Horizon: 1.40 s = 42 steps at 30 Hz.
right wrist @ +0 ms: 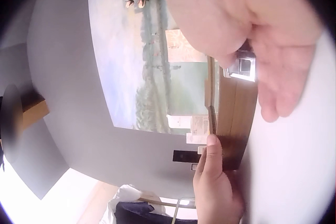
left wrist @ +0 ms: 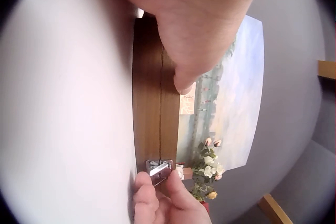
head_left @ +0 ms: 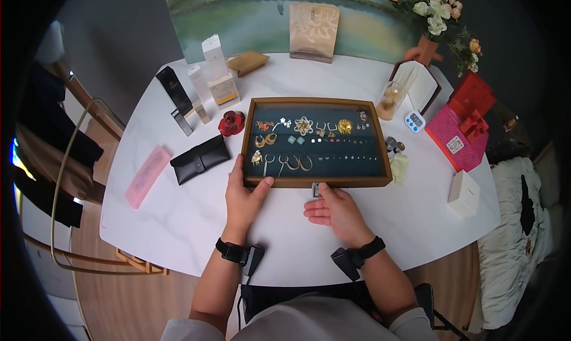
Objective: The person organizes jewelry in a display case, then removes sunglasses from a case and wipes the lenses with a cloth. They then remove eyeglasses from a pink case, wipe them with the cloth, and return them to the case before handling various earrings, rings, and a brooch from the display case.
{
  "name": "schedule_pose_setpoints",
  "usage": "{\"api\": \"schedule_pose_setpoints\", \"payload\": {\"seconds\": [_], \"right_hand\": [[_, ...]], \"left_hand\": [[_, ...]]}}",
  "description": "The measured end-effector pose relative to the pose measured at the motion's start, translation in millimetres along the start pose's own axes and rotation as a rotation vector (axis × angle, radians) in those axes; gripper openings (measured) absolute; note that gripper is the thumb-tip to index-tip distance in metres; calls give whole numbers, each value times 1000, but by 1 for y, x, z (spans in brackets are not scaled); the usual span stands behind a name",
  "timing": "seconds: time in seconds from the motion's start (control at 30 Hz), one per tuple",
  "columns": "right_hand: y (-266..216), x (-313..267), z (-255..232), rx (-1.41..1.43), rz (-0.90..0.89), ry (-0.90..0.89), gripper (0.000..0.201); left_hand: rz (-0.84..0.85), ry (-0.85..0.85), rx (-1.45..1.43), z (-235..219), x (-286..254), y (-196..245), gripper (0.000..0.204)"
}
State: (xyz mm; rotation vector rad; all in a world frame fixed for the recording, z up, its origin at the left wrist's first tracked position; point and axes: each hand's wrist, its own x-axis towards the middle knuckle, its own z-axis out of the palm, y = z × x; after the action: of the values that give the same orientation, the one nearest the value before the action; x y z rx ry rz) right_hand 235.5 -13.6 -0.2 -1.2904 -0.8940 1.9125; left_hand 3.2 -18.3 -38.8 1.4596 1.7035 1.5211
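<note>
A wooden jewelry box (head_left: 317, 181) with a see-through lid lies on the white table. Rows of earrings (head_left: 303, 124) and brooches show on its dark lining. My left hand (head_left: 245, 199) holds the front left corner, thumb over the front edge and fingers along the left side. At the middle of the front is a metal latch (left wrist: 159, 169). My right hand (head_left: 339, 213) touches this latch with its thumb tip, seen closely in the right wrist view. The other fingers (right wrist: 281, 85) of that hand stretch out below the latch, mostly straight.
To the left lie a black case (head_left: 200, 159), a pink pouch (head_left: 147, 177) and a red flower ornament (head_left: 231, 123). Several small cartons (head_left: 225, 91) stand behind. On the right are a timer (head_left: 414, 121), a pink gift bag (head_left: 457, 140) and a white box (head_left: 463, 193).
</note>
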Motion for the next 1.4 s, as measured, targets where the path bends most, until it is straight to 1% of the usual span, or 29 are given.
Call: {"api": "schedule_pose_setpoints", "payload": {"seconds": [0.13, 0.23, 0.33, 0.43, 0.5, 0.53, 0.6, 0.63, 0.7, 0.73, 0.8, 0.83, 0.9, 0.93, 1.0, 1.13, 1.2, 1.23, 1.3, 1.4], "right_hand": [[0, -1, -1, -19, 21, -9, 51], [1, 1, -4, -11, 30, -7, 48], [0, -1, -5, -52, 22, -15, 44], [0, -3, -6, -88, -4, 17, 41], [0, -8, -9, -189, -134, -35, 36], [-1, -12, -12, -191, -129, -35, 36], [-5, -20, -19, -405, -254, -69, 26], [-6, -23, -20, -407, -253, -69, 26], [-7, -27, -22, -860, -620, 231, 16], [-10, -27, -21, -862, -619, 233, 16], [-16, -25, -17, -970, -861, 299, 11], [-18, -23, -18, -969, -864, 306, 11], [-19, -14, -20, -1110, -1029, 227, 10], [-20, -11, -20, -1111, -1033, 229, 10], [-23, -5, -18, -1133, -1091, 289, 8], [-26, 0, -15, -1173, -1080, 324, 8], [-22, 4, -15, -1260, -1184, 356, 9], [-23, 5, -15, -1262, -1185, 357, 9], [-25, 7, -15, -1319, -1265, 341, 11], [-28, 10, -13, -1326, -1251, 318, 12]], "left_hand": [[21, 8, 63, -1, -1, 4, 87], [-28, -4, 17, -1, -2, 3, 86], [-4, 6, 38, -1, -1, 1, 86], [15, 13, 31, -1, -1, 0, 87], [9, 14, 24, -2, -1, 1, 87], [-6, -17, 29, -3, -1, 5, 87], [-22, -46, 33, -5, -1, 8, 88], [-35, -51, 34, -6, -1, 8, 88], [-50, -55, 31, -5, -1, 7, 88], [-42, -50, 25, -5, -1, 7, 87], [-28, -51, 14, -4, -1, 5, 87], [-23, -48, 5, -4, -1, 4, 87], [-12, -45, -5, -3, 0, 4, 86], [-15, -49, -10, -4, -1, 4, 86], [-19, -43, -14, -5, 0, 2, 86], [-19, -48, 9, -6, -1, 3, 85], [-32, -55, 9, -5, 0, 6, 84], [-38, -57, -6, -5, 0, 6, 84], [-46, -59, -21, -6, -1, 5, 83], [-21, -50, 22, -6, -2, 3, 84]]}}
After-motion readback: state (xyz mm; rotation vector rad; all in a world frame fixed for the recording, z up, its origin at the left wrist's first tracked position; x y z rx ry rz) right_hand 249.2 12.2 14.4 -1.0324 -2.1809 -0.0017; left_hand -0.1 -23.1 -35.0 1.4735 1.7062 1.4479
